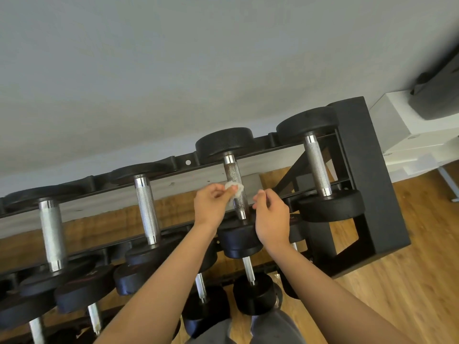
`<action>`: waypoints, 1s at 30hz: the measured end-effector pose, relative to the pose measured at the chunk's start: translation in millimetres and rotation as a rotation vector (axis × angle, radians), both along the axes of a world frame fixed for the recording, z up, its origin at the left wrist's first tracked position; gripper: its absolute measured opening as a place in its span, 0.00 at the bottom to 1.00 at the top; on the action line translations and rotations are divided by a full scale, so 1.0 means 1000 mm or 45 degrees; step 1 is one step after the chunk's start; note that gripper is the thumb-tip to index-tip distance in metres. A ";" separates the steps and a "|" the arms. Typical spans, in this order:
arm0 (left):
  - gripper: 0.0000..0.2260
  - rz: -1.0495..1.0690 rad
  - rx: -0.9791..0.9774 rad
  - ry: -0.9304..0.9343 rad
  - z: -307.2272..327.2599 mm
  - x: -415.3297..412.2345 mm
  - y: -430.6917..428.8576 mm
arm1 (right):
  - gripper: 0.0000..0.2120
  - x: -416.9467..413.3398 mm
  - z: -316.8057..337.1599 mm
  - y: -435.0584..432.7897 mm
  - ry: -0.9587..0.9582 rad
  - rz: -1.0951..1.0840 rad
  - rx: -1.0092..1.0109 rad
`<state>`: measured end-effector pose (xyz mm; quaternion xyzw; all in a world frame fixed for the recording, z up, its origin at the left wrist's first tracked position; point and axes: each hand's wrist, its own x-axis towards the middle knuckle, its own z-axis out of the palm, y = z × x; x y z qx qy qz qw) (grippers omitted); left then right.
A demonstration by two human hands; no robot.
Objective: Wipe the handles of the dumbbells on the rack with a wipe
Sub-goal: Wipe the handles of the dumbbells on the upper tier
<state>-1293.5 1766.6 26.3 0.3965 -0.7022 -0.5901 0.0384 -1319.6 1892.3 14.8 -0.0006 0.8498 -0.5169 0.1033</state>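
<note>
A black rack [357,155] carries several black dumbbells with knurled chrome handles on its top tier. My left hand [211,207] pinches a small crumpled white wipe [234,188] against the left side of the handle [232,173] of the second dumbbell from the right. My right hand [272,217] hovers just right of that handle with its fingers loosely curled, holding nothing. Neighbouring handles stand at the far right [318,165], left of centre [146,209] and further left [52,234].
A lower tier holds more dumbbells [253,291] below my forearms. The grey wall [198,70] runs behind the rack. Wooden floor [409,281] lies to the right, with a white box [402,125] and a dark bag [437,95] at the upper right.
</note>
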 end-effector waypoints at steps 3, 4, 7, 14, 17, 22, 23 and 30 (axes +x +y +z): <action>0.07 -0.034 0.003 -0.001 -0.002 -0.002 -0.004 | 0.17 0.000 -0.001 0.001 -0.005 0.005 -0.006; 0.06 0.022 0.040 0.016 0.000 -0.008 -0.007 | 0.17 0.000 -0.001 0.002 -0.011 0.007 -0.005; 0.03 0.307 0.143 0.101 0.010 -0.033 -0.013 | 0.17 -0.001 0.000 0.000 -0.024 0.019 0.002; 0.08 0.506 0.177 0.157 0.006 -0.039 0.006 | 0.16 0.001 0.000 0.001 -0.010 0.016 -0.012; 0.10 0.497 0.158 0.132 0.008 -0.045 0.004 | 0.16 0.001 -0.002 0.000 0.000 0.025 -0.012; 0.12 0.625 0.286 0.140 0.011 -0.059 0.005 | 0.17 0.002 -0.004 0.001 0.010 0.071 -0.010; 0.12 0.663 0.333 0.155 0.010 -0.060 0.007 | 0.17 0.002 -0.003 0.002 0.014 0.081 -0.007; 0.09 0.731 0.428 0.311 0.009 -0.057 0.018 | 0.21 0.000 0.000 0.001 0.064 0.144 -0.014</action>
